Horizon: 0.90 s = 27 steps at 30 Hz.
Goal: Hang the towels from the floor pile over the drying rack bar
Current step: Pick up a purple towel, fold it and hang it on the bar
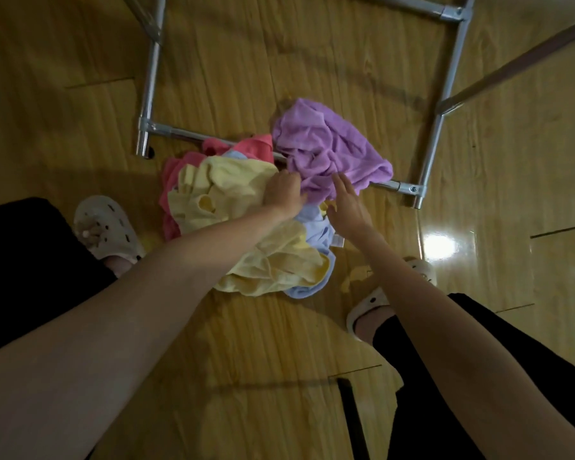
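A pile of towels lies on the wooden floor against the drying rack's base. On top at the back is a crumpled purple towel (326,144). A yellow towel (233,194) covers the front, over a pink towel (180,167) and a light blue towel (317,227). My left hand (284,194) is curled on the near edge of the purple towel, its fingertips hidden in the cloth. My right hand (347,202) rests flat on the same edge with fingers apart. The dark upper bar (518,61) of the rack crosses the top right.
The rack's silver base frame (148,94) forms a rectangle on the floor, with its front tube (176,131) running under the pile. My feet in pale clogs (107,227) stand to either side of the pile. A bright glare spot marks the floor on the right.
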Available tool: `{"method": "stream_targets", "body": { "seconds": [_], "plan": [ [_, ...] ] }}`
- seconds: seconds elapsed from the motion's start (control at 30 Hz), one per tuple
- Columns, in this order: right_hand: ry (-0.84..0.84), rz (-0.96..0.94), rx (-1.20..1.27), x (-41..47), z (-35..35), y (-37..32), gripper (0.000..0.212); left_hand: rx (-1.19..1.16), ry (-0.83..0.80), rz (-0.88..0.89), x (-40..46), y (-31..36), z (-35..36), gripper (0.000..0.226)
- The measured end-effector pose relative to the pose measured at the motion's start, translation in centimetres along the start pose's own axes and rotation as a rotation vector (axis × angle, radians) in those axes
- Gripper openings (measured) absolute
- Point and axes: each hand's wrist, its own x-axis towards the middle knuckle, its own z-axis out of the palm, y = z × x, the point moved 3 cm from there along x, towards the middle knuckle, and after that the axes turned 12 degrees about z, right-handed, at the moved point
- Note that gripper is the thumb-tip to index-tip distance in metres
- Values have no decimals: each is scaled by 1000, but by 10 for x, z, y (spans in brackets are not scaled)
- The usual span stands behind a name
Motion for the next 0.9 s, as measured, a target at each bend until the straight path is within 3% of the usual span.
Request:
{"method": "stream_targets", "body": {
  "seconds": [0.07,0.2,0.4,0.47,0.6,0.77,0.9],
  "plan": [
    [31,-21,31,3,-3,-1,72,-172,123,-19,-3,0,-1,15],
    [61,-96,162,-5,-13,-14,67,-402,286,-18,-26,10,-23,10],
    [53,-203,141,-42,-27,-46,15,-510,399,65,-61,13,-87,12],
    [81,-190,167,-59,-37,-53,13,-563,452,62,-71,15,-108,12],
    [121,-198,222,-101,-57,-60,17,-659,449,77,-102,34,-142,4],
    [250,-287,144,-171,-84,-79,19,-592,355,270,-152,79,-182,2],
    [128,-344,376,-230,-117,-105,23,-624,291,338,-192,122,-224,20]
  ]
}}
